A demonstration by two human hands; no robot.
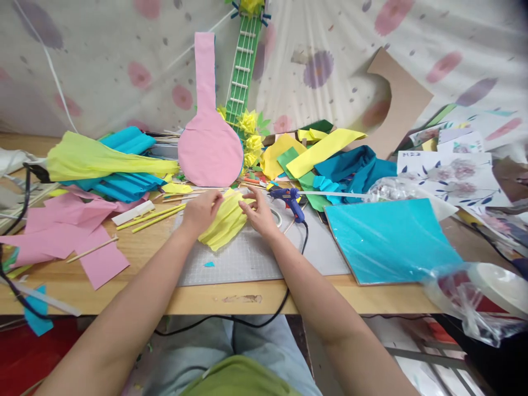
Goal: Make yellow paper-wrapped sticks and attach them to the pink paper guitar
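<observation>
The yellow paper [225, 223] lies between the hands above the mat [251, 264], its long axis slanting down-left toward the body. Its upper left edge is pinched by the left hand [203, 212]; its upper right is touched by the right hand [259, 212] — whether gripped cannot be told.
</observation>
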